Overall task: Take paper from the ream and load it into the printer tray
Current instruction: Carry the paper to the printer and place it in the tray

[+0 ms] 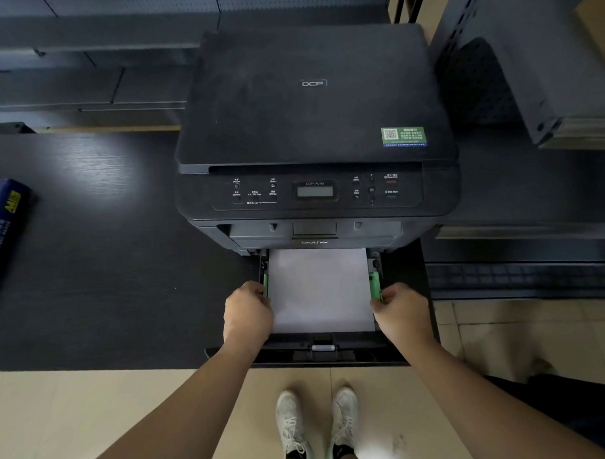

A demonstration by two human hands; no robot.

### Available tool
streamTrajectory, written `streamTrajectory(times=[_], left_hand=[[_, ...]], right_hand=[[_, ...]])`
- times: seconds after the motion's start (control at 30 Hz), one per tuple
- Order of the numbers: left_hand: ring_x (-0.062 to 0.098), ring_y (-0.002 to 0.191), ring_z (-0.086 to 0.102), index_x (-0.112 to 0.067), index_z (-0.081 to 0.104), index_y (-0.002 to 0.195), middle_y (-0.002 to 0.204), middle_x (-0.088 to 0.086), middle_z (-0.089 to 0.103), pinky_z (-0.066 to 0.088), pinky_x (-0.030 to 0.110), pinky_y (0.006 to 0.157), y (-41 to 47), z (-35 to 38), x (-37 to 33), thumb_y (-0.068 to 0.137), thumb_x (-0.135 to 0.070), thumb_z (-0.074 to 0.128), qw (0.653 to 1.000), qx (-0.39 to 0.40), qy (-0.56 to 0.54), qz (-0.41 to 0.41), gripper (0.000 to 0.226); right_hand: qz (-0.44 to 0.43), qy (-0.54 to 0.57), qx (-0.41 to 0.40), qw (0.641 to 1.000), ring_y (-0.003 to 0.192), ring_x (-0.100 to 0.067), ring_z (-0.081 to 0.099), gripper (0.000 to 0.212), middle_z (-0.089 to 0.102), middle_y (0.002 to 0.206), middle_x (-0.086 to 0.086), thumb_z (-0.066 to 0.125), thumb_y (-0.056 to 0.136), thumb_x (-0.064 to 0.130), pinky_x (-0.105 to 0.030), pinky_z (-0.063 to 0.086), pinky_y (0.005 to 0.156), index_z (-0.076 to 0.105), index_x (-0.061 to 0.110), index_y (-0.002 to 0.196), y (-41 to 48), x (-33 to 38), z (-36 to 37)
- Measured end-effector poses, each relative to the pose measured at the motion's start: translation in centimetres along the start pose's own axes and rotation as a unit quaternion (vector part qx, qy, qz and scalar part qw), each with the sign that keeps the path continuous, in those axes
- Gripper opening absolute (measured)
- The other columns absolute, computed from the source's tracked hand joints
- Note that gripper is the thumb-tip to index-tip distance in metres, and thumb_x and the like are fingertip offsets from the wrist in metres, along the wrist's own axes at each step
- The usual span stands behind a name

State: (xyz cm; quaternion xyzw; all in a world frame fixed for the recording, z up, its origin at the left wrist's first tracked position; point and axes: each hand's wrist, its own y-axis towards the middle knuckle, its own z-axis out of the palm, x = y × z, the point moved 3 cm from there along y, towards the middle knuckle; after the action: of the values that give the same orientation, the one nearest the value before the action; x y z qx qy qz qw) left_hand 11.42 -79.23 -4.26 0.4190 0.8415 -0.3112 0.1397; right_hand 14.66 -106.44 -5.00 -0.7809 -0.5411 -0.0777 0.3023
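Paper point(321, 291) is already in the tray point(324, 353), lying flat between the two green guides. The tray is pulled out from the front of the printer point(315, 126) and hangs over the counter point(104, 256) edge. The ream point(1, 232) sits far left on the counter, well apart from the printer.

Left hand point(248, 313) is at the left guide point(265, 284), fingers curled narrow at the guide and the sheet's left edge. Right hand point(399, 315) is at the right guide point(375, 285), fingers likewise closed in on it. Cannot tell whether the fingers pinch the guides or the paper edges; the fingertips are hidden.

Step in hand, as I judge it: squaring the stack and setting the side guides, so the load is nearly done. Paper looks roughly square in the tray, with its near edge just short of the rear stop.

Next move likely calls for both hands to let go of the guides, shift to the tray front and push it straight in. Uneven push could jam the tray or skew the sheets.
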Motion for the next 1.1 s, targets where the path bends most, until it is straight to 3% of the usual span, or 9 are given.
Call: streamTrajectory(times=[0.13,0.33,0.43,0.53,0.7,0.87,0.97,1.1], left_hand=[[0.023,0.070,0.060,-0.007,0.070,0.114,0.102,0.013,0.072,0.045,0.023,0.057,0.2,0.0,0.2,0.087,-0.002,0.051,1.000,0.000,-0.007,-0.005,0.033],[0.023,0.071,0.058,-0.006,0.071,0.113,0.105,0.015,0.072,0.045,0.025,0.063,0.5,0.1,0.1,0.087,-0.005,0.054,1.000,0.002,-0.017,-0.019,0.031],[0.028,0.077,0.062,-0.007,0.069,0.114,0.106,0.016,0.071,0.047,0.028,0.065,0.4,0.3,-0.3,0.088,-0.006,0.055,0.999,0.009,-0.015,-0.032,0.030],[0.036,0.088,0.067,-0.006,0.067,0.116,0.106,0.017,0.070,0.050,0.032,0.066,0.2,0.5,-0.7,0.088,-0.005,0.055,0.999,0.013,-0.012,-0.044,0.030],[0.036,0.094,0.067,-0.006,0.068,0.115,0.108,0.016,0.070,0.050,0.031,0.068,0.5,0.4,-0.7,0.087,-0.007,0.060,0.999,0.022,-0.008,-0.039,0.029],[0.037,0.084,0.068,-0.004,0.070,0.105,0.098,0.017,0.071,0.059,0.040,0.069,0.5,0.1,-0.8,0.085,-0.005,0.060,0.999,0.016,0.027,-0.018,0.023],[0.037,0.082,0.066,-0.003,0.070,0.101,0.096,0.017,0.071,0.060,0.042,0.069,0.4,0.1,-0.9,0.084,-0.004,0.058,0.999,0.012,0.037,-0.023,0.021],[0.038,0.084,0.067,-0.009,0.071,0.100,0.096,0.016,0.070,0.059,0.040,0.069,0.3,0.2,-0.8,0.085,-0.005,0.059,0.999,0.012,0.023,-0.030,0.020]], right_hand=[[0.009,-0.010,0.000,1.000,0.067,-0.017,0.058,0.014,0.074,0.087,-0.006,0.069,0.085,0.022,-0.014,0.029,0.046,0.073,0.011,0.093,0.0,0.0,0.0],[0.014,-0.021,0.016,1.000,0.053,-0.018,0.059,0.022,0.066,0.063,-0.008,0.066,0.086,0.018,-0.020,0.036,0.044,0.069,0.008,0.067,0.3,0.5,0.2],[0.006,-0.002,0.034,0.999,0.059,-0.021,0.060,0.018,0.068,0.072,-0.012,0.066,0.087,0.017,-0.023,0.042,0.050,0.069,0.002,0.076,0.4,0.5,0.2],[0.003,0.020,0.043,0.999,0.067,-0.015,0.057,0.010,0.069,0.083,-0.007,0.068,0.087,0.019,-0.021,0.037,0.052,0.068,0.009,0.089,0.5,0.2,0.1],[0.002,0.043,0.060,0.997,0.062,-0.001,0.051,0.017,0.062,0.077,0.003,0.070,0.087,0.023,-0.013,0.035,0.052,0.069,0.010,0.097,0.6,-0.3,-0.1],[-0.003,0.019,0.025,0.999,0.070,-0.017,0.063,0.017,0.074,0.084,-0.006,0.071,0.083,0.023,-0.015,0.035,0.050,0.074,0.009,0.093,0.5,-0.4,-0.3],[-0.003,0.018,0.007,1.000,0.080,-0.026,0.069,0.016,0.075,0.086,-0.010,0.069,0.083,0.020,-0.022,0.042,0.059,0.074,0.007,0.092,0.2,-0.1,0.0],[-0.002,0.012,0.013,1.000,0.072,-0.023,0.062,0.014,0.074,0.086,-0.012,0.068,0.085,0.018,-0.023,0.041,0.058,0.072,0.006,0.090,0.4,-0.1,0.2]])
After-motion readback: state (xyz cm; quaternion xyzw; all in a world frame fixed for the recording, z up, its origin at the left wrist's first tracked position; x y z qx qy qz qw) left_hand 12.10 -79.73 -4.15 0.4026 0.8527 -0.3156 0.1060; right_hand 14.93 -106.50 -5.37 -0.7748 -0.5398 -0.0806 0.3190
